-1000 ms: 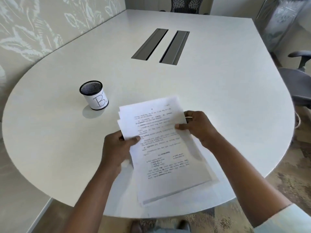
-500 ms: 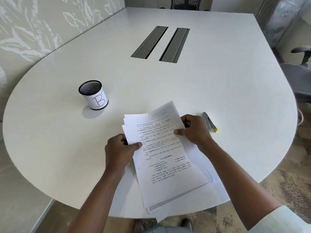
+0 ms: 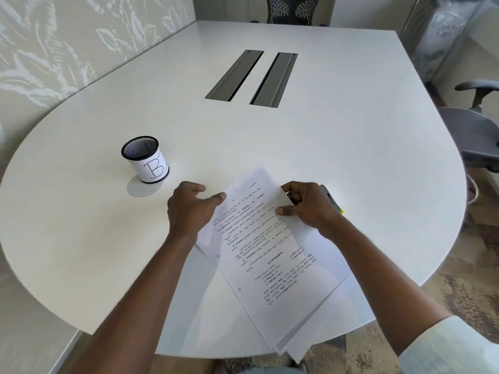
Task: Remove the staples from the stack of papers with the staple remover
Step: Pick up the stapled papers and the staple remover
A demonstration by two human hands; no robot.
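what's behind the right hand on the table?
Behind the right hand a grey tool with a yellow tip lies on the table, probably the staple remover. Only its edge shows; the hand covers the rest.

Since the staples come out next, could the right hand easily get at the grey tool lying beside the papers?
Probably yes, once it lets go. The right hand pinches the papers, and the grey tool lies just behind it on the table with nothing between.
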